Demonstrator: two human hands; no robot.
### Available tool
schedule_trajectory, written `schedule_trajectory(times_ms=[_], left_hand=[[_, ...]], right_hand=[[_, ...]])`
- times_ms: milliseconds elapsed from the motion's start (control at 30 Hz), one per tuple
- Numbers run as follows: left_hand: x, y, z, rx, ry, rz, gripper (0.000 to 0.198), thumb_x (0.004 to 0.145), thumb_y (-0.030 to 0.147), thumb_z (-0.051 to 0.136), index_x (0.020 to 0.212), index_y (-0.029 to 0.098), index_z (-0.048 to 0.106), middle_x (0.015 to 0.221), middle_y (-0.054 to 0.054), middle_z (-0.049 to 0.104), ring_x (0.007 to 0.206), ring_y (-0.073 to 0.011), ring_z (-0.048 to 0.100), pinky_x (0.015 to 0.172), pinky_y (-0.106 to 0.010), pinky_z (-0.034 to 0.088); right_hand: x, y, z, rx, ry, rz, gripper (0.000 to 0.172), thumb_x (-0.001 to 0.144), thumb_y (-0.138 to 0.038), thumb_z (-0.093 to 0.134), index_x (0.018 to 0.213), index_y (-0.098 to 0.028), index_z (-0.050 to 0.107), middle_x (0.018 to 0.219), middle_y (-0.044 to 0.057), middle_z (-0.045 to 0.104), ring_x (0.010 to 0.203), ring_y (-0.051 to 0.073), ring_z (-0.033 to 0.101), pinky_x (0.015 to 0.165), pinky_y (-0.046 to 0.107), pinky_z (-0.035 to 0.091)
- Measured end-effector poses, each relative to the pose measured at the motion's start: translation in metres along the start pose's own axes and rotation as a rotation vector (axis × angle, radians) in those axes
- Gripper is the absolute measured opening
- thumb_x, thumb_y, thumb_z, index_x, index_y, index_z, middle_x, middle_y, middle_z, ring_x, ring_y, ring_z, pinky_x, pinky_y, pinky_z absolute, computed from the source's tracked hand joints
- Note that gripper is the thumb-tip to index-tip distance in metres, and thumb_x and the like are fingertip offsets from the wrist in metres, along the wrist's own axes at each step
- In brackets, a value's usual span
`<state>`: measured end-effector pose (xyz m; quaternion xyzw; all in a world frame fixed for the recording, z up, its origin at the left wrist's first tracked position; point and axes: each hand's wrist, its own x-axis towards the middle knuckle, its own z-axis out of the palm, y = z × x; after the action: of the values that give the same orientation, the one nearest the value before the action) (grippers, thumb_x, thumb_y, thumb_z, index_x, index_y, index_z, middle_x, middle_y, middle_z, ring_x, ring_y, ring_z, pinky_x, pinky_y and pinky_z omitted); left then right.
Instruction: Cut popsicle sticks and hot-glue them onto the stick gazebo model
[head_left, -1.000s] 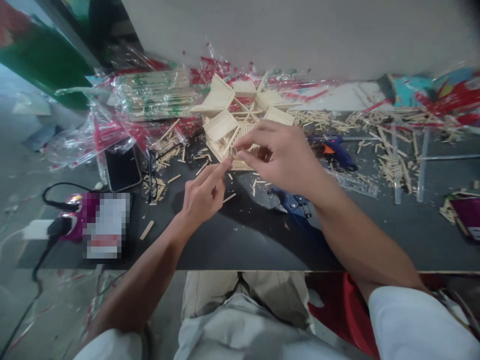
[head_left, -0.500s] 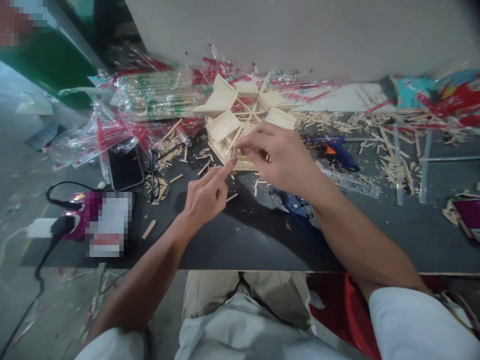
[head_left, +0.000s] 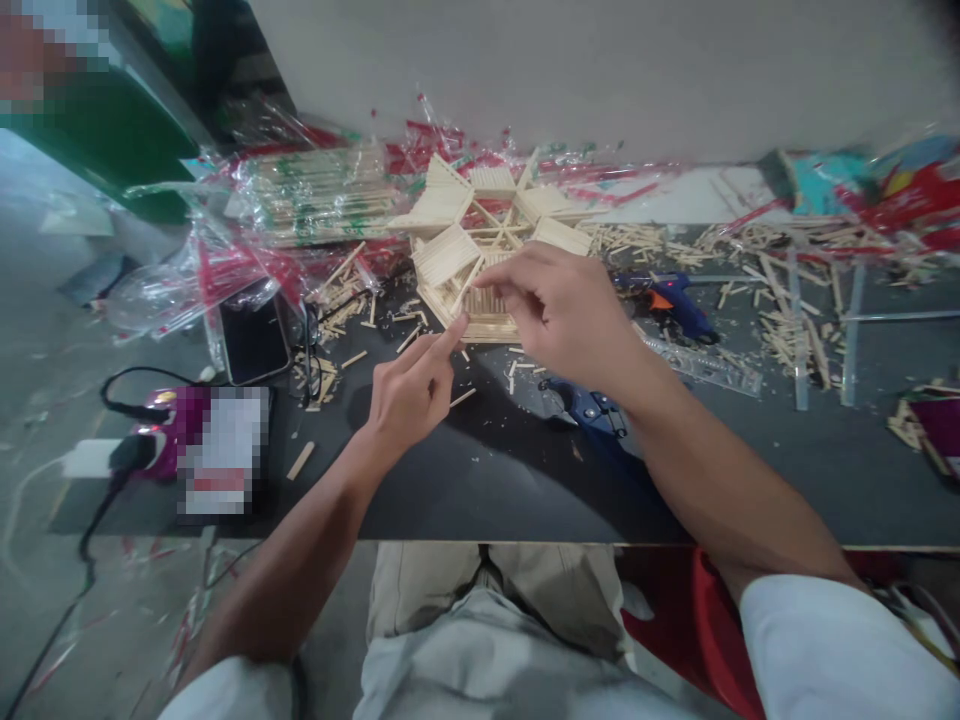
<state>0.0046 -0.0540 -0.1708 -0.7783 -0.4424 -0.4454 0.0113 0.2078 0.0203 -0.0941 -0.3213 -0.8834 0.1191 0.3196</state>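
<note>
A many-sided model of pale wooden sticks (head_left: pixel 448 252), with slanted panels around a spoked centre, rests on the dark table. Over its near side is my right hand (head_left: pixel 559 305), thumb and fingertips pinched together at the front left panel; whatever they pinch is too small to make out. My left hand (head_left: pixel 412 390) lies just in front of the model, its index finger stretched out to touch the near left rim and its other fingers curled. Nothing shows inside the left hand.
Blue pliers (head_left: pixel 592 410) and a clear ruler (head_left: pixel 705 368) lie near my right forearm, a blue glue gun (head_left: pixel 679 303) behind them. Stick scraps (head_left: pixel 795 310) litter both sides. Left are phones (head_left: pixel 255 338), a purple power strip (head_left: pixel 161 430) and bagged sticks (head_left: pixel 319 190).
My right fingertips have shifted very slightly at the front left panel, and my left index fingertip has moved slightly left along the rim. The model stands as before.
</note>
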Motion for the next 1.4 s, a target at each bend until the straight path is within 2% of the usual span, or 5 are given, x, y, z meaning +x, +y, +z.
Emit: schedule_trajectory(times_ms=[333,633,933,1233,1400], left_hand=[[0.0,0.002,0.0,0.159,-0.042,0.017,0.072,0.095,0.002,0.046,0.162,0.027,0.038,0.103,-0.003,0.079,0.079,-0.0086,0.07,0.067,-0.016,0.05],[0.003,0.004,-0.003,0.194,-0.042,0.064,0.068,0.094,0.001,0.048,0.158,0.023,0.042,0.103,-0.004,0.078,0.081,-0.0101,0.071,0.063,-0.019,0.05],[0.007,0.009,-0.007,0.081,0.033,-0.114,0.027,0.099,0.016,0.056,0.126,0.017,0.061,0.098,-0.003,0.076,0.057,-0.0043,0.061,0.062,-0.017,0.048],[0.007,0.0,-0.009,-0.012,-0.377,-0.223,0.016,0.102,0.028,0.058,0.1,0.021,0.072,0.098,-0.002,0.077,0.083,-0.012,0.071,0.072,-0.023,0.051],[0.009,0.001,-0.015,0.056,-0.598,-0.268,0.022,0.094,0.04,0.072,0.107,0.023,0.074,0.119,-0.004,0.074,0.099,-0.0179,0.072,0.078,-0.028,0.054]], right_hand=[[-0.002,0.0,0.003,-0.023,0.004,-0.003,0.031,0.098,-0.012,0.045,0.108,-0.02,0.073,0.099,0.008,0.068,0.079,0.018,0.061,0.07,0.031,0.047],[-0.001,-0.003,0.001,-0.018,-0.03,-0.007,0.031,0.098,-0.011,0.046,0.109,-0.019,0.074,0.105,0.01,0.068,0.078,0.018,0.06,0.07,0.032,0.048],[-0.005,-0.013,-0.022,-0.038,-0.162,0.046,0.035,0.097,-0.012,0.049,0.114,-0.017,0.078,0.107,0.012,0.069,0.071,0.016,0.06,0.068,0.033,0.049],[-0.007,-0.01,-0.074,-0.071,-0.17,0.259,0.013,0.091,-0.025,0.066,0.094,-0.022,0.079,0.09,0.006,0.077,0.068,0.022,0.068,0.072,0.039,0.051],[-0.012,-0.007,-0.082,-0.085,-0.2,0.257,0.01,0.089,-0.025,0.067,0.085,-0.025,0.077,0.077,0.004,0.073,0.069,0.025,0.069,0.071,0.041,0.049]])
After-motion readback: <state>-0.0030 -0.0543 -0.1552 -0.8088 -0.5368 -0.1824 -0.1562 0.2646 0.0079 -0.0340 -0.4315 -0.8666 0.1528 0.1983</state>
